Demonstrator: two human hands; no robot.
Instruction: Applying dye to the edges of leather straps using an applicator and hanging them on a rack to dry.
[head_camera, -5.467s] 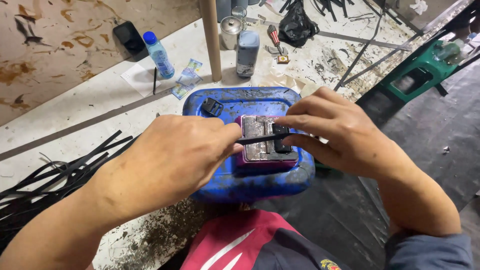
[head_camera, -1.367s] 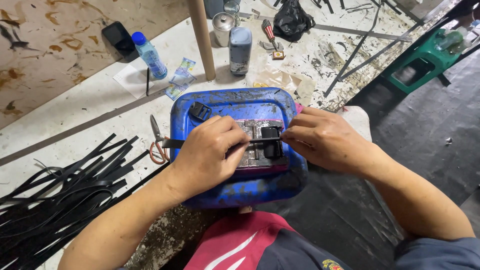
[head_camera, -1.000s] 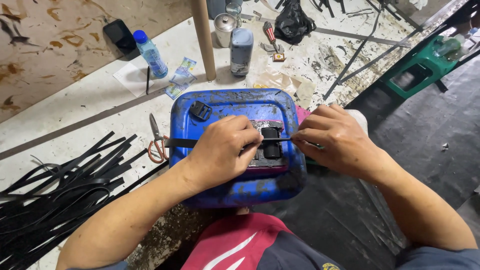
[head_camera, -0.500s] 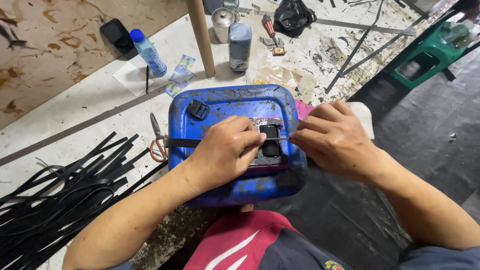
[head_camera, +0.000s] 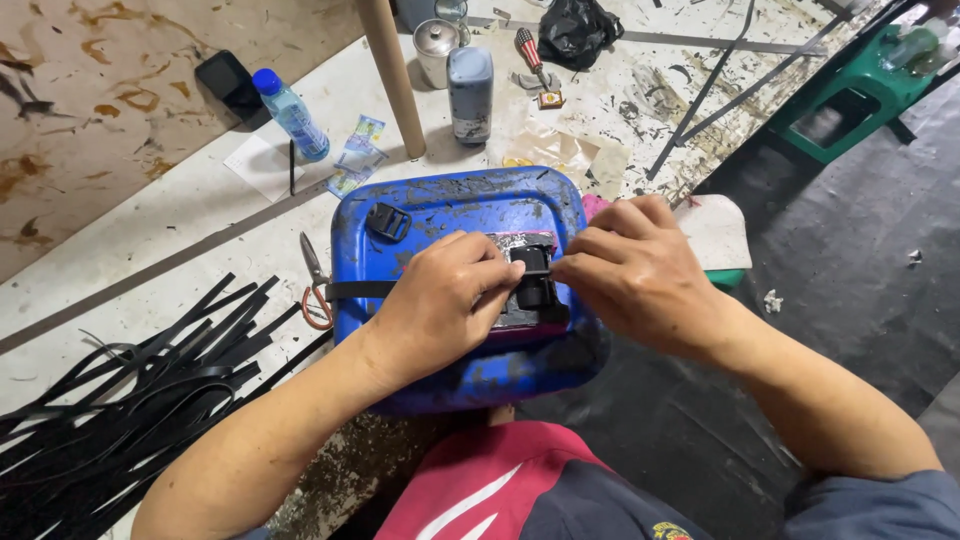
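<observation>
- Head view: a blue plastic jerrycan (head_camera: 450, 215) lies flat on its side at the centre of the frame, its broad face up, scuffed and smeared with dark grime; a black screw cap (head_camera: 387, 221) sits toward its 10 o'clock corner.
- On top of the can rests a small flat block (head_camera: 520, 310) with a worn, greyish face and a pinkish lower edge; on it sits a black plastic buckle (head_camera: 537, 280), chunky and roughly rectangular.
- A black strap (head_camera: 360, 290) runs from the buckle toward 9 o'clock, across the can's left edge.
- The left hand (head_camera: 440, 300) lies over the block, fingers curled shut, its fingertips pressing at the buckle's left side; what exactly they pinch is hidden under the knuckles.
- The right hand (head_camera: 640, 275) comes in from 3 o'clock, fingers bent and closed, thumb and forefinger meeting at the buckle's right edge.
- Red-handled scissors (head_camera: 315, 285) lie on the floor just beside the can at 9 o'clock.
- A heap of loose black straps (head_camera: 130, 400) spreads out at 8 o'clock, well apart from the hands.
- At 11 o'clock stand a clear water bottle (head_camera: 292, 115) with a blue cap and a dark phone (head_camera: 228, 82).
- At 12 o'clock stand a wooden pole (head_camera: 395, 75), a grey can (head_camera: 470, 92) and a screwdriver (head_camera: 528, 52).
- A green stool (head_camera: 850, 105) stands at 2 o'clock.
</observation>
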